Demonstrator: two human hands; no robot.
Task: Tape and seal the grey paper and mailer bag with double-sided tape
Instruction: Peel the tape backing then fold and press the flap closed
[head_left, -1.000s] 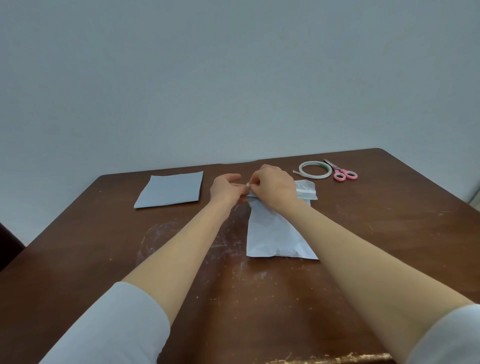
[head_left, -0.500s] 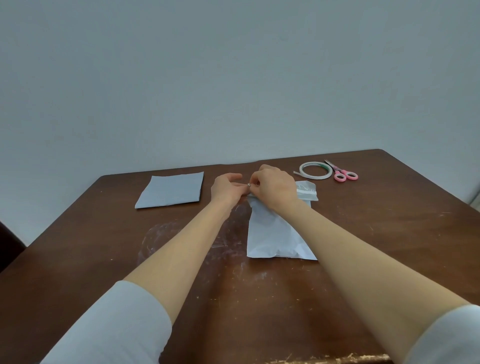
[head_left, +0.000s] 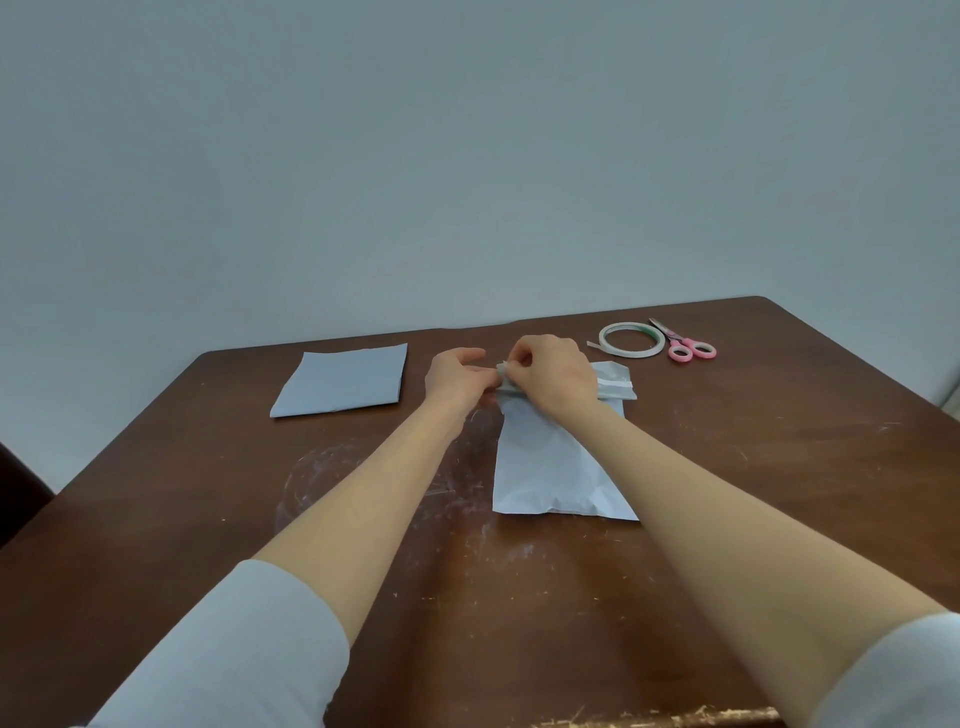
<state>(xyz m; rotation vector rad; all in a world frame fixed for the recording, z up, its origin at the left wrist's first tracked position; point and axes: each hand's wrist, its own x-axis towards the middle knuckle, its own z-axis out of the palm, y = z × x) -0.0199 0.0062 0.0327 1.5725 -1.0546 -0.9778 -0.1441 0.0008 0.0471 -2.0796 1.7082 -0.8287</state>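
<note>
Two hands meet at the far left corner of the mailer bag (head_left: 550, 467), which lies flat right of the table's (head_left: 779, 493) middle, its far flap folded over. Her right hand (head_left: 558, 379) rests across that flap, fingers curled and pinching the corner; the left hand (head_left: 454, 382), also curled, pinches the same corner from the left. Well left lies the grey paper (head_left: 340, 387). Far right sit a tape roll (head_left: 631, 339) and, just beside it, pink-handled scissors (head_left: 688, 345).
</note>
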